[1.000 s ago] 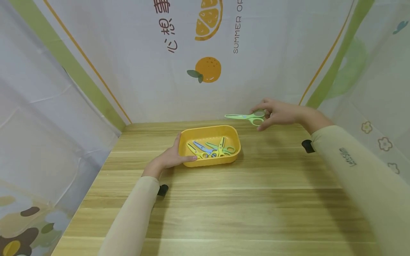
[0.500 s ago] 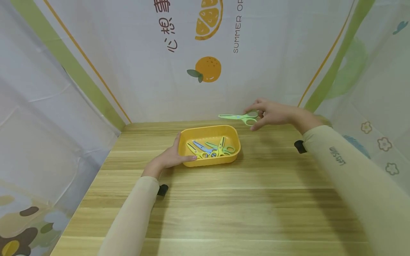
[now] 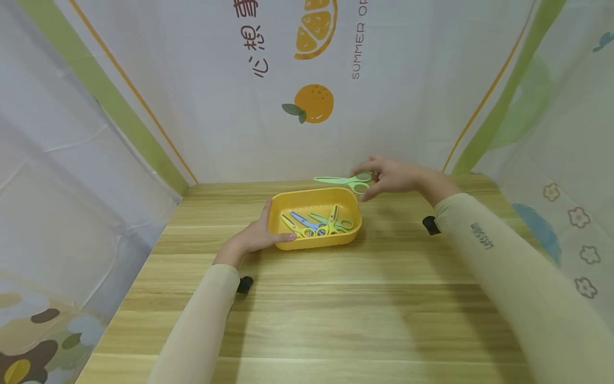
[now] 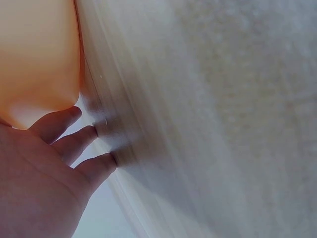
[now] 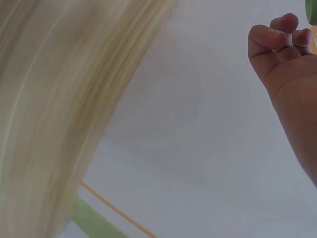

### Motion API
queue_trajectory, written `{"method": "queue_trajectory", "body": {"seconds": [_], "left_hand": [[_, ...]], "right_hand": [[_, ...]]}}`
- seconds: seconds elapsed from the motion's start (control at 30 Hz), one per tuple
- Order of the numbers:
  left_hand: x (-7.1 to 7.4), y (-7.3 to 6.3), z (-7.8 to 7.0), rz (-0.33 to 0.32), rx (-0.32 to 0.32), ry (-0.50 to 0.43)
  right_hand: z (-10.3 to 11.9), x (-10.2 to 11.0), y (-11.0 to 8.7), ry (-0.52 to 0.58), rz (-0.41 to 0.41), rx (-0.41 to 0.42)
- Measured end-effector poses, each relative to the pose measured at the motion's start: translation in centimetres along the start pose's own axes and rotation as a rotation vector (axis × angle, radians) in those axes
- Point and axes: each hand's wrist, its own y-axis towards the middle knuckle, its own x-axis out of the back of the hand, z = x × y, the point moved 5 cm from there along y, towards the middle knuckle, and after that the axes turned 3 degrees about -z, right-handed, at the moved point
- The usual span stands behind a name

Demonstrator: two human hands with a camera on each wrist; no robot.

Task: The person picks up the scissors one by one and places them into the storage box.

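Note:
In the head view my right hand point(image 3: 395, 177) pinches light green scissors point(image 3: 342, 181) by the handles. Their blades point left above the back rim of a yellow plastic box point(image 3: 316, 242). At the box's left end my left hand point(image 3: 251, 236) grips it, with the thumb over the front rim. Inside lie two yellow scissors point(image 3: 332, 218), blue scissors point(image 3: 303, 220) and another green pair point(image 3: 345, 224), partly overlapping. The left wrist view shows fingers point(image 4: 96, 168) of that hand beside the box wall. Only a green sliver of the held scissors point(image 5: 311, 11) enters the right wrist view.
The box stands on a wood-grain table point(image 3: 336, 309) near its back edge. A white printed curtain point(image 3: 393, 106) rises behind the table. More curtain hangs at the left and right sides.
My right hand has carried the green scissors leftward and slightly down, from right of the box to above its back right corner. The left hand keeps its grip on the box.

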Motion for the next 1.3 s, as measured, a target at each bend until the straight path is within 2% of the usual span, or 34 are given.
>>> {"method": "queue_trajectory", "body": {"seconds": [0.4, 0.83, 1.03, 1.3], "left_hand": [[0.0, 0.1, -0.3, -0.008, -0.021, 0.023], [0.0, 0.5, 0.2, 0.006, -0.015, 0.018], [0.0, 0.5, 0.2, 0.009, -0.018, 0.016], [0.2, 0.6, 0.3, 0.003, -0.032, 0.012]], "right_hand": [[0.1, -3.0, 2.2, 0.11, 0.056, 0.011], [1.4, -6.6, 4.8, -0.008, 0.159, 0.015], [1.9, -8.2, 5.5, -0.075, 0.181, -0.024], [2.6, -9.7, 6.3, -0.105, 0.206, -0.017]]}}
